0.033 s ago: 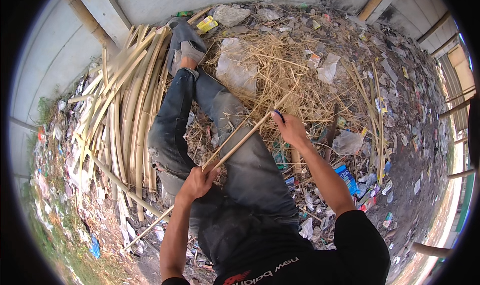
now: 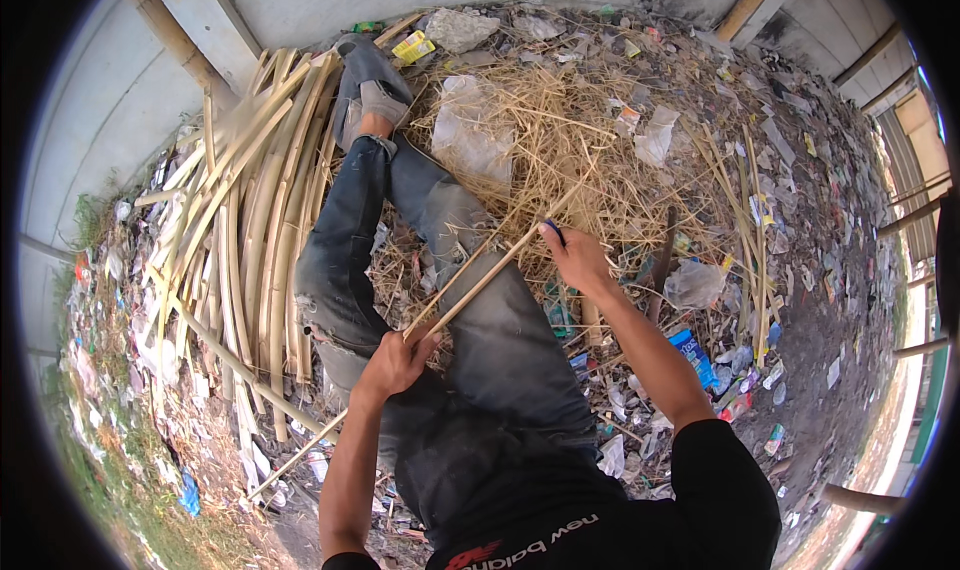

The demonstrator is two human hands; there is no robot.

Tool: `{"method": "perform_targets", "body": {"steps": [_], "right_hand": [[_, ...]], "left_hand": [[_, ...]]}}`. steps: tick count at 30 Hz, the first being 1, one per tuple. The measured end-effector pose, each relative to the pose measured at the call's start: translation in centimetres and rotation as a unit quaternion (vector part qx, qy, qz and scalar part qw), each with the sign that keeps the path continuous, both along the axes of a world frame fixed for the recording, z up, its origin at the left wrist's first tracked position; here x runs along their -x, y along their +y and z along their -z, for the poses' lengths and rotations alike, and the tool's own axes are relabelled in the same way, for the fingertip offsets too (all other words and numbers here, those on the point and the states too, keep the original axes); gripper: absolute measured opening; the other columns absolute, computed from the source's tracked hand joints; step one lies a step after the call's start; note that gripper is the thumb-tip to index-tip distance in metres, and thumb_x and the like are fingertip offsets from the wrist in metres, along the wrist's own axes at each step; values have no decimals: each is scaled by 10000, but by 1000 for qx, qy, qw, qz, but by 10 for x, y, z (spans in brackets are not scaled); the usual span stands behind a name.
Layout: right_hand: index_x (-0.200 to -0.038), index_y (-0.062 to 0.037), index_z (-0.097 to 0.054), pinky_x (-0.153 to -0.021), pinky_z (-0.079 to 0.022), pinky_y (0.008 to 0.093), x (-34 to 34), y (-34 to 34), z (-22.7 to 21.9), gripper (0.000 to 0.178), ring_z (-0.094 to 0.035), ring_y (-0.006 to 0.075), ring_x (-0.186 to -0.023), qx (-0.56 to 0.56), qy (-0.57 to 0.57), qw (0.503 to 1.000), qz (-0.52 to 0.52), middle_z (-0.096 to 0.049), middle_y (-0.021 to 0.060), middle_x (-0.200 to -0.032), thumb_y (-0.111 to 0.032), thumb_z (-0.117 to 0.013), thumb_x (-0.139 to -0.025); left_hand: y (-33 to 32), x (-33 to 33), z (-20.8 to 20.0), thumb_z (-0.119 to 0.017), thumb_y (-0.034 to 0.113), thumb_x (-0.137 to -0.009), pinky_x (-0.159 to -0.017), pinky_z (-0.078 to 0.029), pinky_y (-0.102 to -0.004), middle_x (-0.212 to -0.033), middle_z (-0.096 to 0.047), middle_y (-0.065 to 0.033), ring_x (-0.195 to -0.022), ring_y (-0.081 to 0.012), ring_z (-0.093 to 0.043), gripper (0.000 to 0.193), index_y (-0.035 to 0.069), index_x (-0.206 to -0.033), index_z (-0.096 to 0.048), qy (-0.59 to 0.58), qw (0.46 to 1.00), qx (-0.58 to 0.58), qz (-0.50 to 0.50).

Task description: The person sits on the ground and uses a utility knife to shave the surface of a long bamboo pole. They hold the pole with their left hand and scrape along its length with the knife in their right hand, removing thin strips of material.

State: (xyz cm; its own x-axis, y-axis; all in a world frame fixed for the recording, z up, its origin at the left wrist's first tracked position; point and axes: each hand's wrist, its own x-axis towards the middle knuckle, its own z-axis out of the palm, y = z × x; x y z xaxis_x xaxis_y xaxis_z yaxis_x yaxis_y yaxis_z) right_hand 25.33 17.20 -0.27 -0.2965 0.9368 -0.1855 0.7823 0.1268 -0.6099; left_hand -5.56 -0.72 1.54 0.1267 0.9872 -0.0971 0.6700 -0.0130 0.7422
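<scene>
The left hand (image 2: 398,363) has its fingers closed around a pale split-bamboo strip (image 2: 490,277), which slants across the right thigh (image 2: 525,340) up to the right hand (image 2: 578,260). There the fingers are curled in around a small dark-blue object (image 2: 557,233) (mostly hidden, so I cannot tell its kind) beside the strip. Straw-like shavings (image 2: 570,135) lie heaped beyond, and long bamboo slats (image 2: 268,235) are piled left of the legs.

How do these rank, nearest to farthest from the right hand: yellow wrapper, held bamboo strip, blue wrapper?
1. Held bamboo strip: right at the right hand.
2. Blue wrapper: on the ground, right side.
3. Yellow wrapper: ahead, near the shoes.
</scene>
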Motion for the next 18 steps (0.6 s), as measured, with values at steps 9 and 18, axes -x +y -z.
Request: {"method": "perform_targets", "body": {"steps": [9,18], "right_hand": [[-851,4,-702,-667,-513,533,0,14,-10,654,-676,437,-701,60,-11,998,10,-655,230,-691,-571,-485,-1077],[-760,11,-697,-641,-523,500,-19,35,0,737,-681,422,-682,-12,-57,998,-21,-647,223,-656,-582,-422,-1099]], "left_hand": [[1,8,15,-633,318,-1051,-630,-459,-514,-703,-568,-323,-688,-509,-588,356,-8,-1168,-714,28,996,81,-20],[5,-4,-6,-641,263,-1045,-662,-492,-511,-698,-588,-315,-708,-506,-633,345,40,-1303,-693,0,998,69,-15]]}}
